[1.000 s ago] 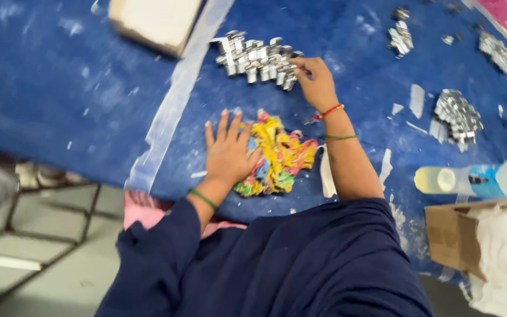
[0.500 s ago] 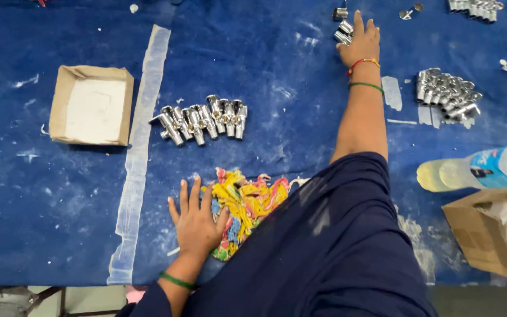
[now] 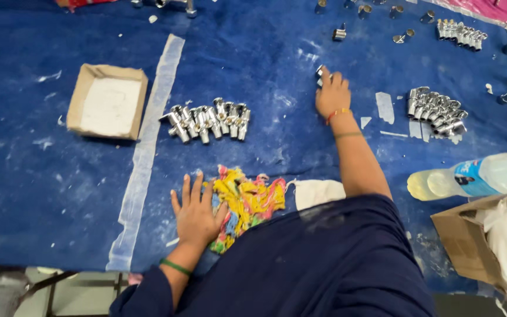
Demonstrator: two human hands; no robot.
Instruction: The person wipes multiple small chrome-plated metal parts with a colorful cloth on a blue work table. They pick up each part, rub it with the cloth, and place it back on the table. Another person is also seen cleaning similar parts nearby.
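Work surface: blue cloth-covered table (image 3: 42, 194), dusted with white powder, a strip of pale tape (image 3: 148, 147) running down it from top to bottom. Left hand (image 3: 195, 214): laid flat, palm down, fingers spread and released, resting on the left edge of a wad of multicoloured rag (image 3: 247, 202), yellow, pink and blue, near the table's front edge; green band on the wrist. Right hand (image 3: 332, 94): arm stretched far forward, fingers curled over a small chrome fitting (image 3: 320, 73) lying on the cloth, which shows only at the fingertips; whether it is truly gripped cannot be told; red and green bands on the wrist. Between the two hands, left of the right forearm: a row of chrome tap fittings (image 3: 206, 120), lying side by side and touching. To the right of the right hand: a second cluster of chrome fittings (image 3: 435, 110). Far edge: a further row of fittings (image 3: 462, 34) and scattered single pieces. Left of the tape: shallow cardboard box (image 3: 108, 101), white inside. Right edge: plastic bottle (image 3: 470, 177) on its side, with yellowish liquid at one end, just above an open cardboard carton (image 3: 465, 240). Just right of the rag: a white cloth (image 3: 318, 192).
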